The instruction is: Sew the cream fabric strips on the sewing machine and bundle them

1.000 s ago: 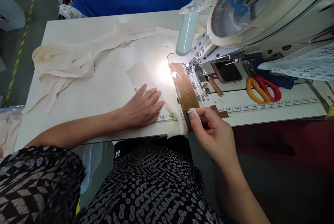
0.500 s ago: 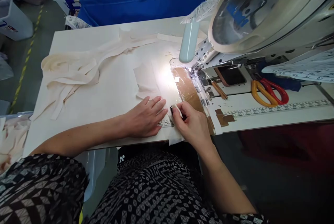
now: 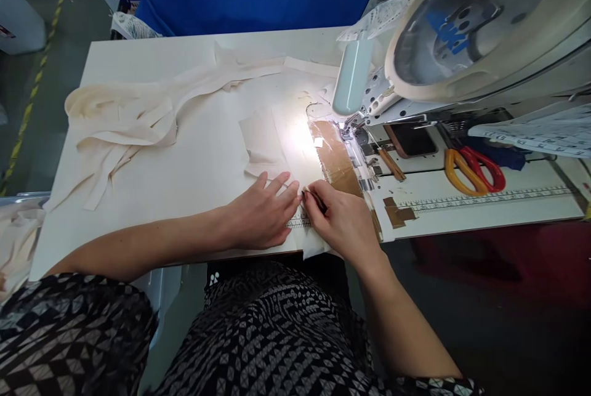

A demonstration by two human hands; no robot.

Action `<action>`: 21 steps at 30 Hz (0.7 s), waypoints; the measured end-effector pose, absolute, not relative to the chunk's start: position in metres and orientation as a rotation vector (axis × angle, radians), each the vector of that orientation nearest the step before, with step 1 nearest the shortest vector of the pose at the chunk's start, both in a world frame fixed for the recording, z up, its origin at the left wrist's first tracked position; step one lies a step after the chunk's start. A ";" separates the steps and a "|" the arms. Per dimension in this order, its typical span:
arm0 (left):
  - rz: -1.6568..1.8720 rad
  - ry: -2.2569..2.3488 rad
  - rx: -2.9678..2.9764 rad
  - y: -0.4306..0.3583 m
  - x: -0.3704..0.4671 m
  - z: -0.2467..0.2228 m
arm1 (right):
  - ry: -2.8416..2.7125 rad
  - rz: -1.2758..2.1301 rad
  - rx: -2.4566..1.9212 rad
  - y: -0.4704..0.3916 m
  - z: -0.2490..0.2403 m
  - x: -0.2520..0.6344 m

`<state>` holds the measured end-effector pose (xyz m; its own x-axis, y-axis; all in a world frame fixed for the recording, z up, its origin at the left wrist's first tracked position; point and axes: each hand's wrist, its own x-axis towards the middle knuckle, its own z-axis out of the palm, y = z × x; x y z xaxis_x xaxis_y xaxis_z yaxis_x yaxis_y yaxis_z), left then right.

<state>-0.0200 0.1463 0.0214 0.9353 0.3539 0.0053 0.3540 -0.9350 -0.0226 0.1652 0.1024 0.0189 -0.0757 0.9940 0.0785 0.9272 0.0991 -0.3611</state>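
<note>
Palm down, my left hand [image 3: 264, 211] lies on the pale fabric piece [image 3: 265, 140] near the table's front edge, fingers spread, beside a printed ruler strip [image 3: 299, 220]. My right hand [image 3: 333, 214] is closed in a pinch just right of it, on a small dark object [image 3: 317, 200] that I cannot make out; its fingertips nearly touch my left fingers. A pale fabric end hangs over the edge below my right hand. Brown tape [image 3: 337, 159] covers the table beside the lit sewing machine needle area [image 3: 351, 125].
Long cream fabric strips [image 3: 133, 113] lie at the left. Right of the machine foot are a wooden-handled tool [image 3: 391, 164], a phone [image 3: 412, 140] and red-and-orange scissors [image 3: 471, 171]. The machine head [image 3: 475, 26] overhangs the back right; a blue cloth bin [image 3: 263, 2] stands behind.
The view has shifted slightly. My left fingers have come closer to my right fingertips, and the pale fabric between them is less visible.
</note>
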 end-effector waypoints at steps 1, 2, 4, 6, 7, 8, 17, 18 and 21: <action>0.000 -0.570 -3.068 0.146 -0.020 0.022 | -2.112 0.330 -1.894 0.101 0.022 0.167; 0.005 -0.576 -3.069 0.146 -0.020 0.022 | -2.139 0.360 -1.888 0.099 0.025 0.170; 0.017 -0.582 -3.072 0.145 -0.020 0.023 | -2.170 0.468 -1.865 0.094 0.031 0.176; 0.030 -0.583 -3.082 0.144 -0.020 0.025 | -2.135 0.595 -1.846 0.088 0.036 0.182; 0.037 -0.583 -3.090 0.144 -0.020 0.025 | -2.092 0.642 -1.841 0.086 0.037 0.184; 0.043 -0.581 -3.100 0.143 -0.020 0.026 | -2.036 0.668 -1.843 0.083 0.037 0.185; 0.048 -0.561 -3.134 0.141 -0.022 0.030 | -1.880 0.483 -1.872 0.080 0.017 0.176; 0.048 -0.561 -3.134 0.141 -0.022 0.030 | -1.891 0.475 -1.871 0.080 0.017 0.176; 0.044 -0.568 -3.136 0.141 -0.022 0.031 | -1.918 0.468 -1.865 0.079 0.016 0.177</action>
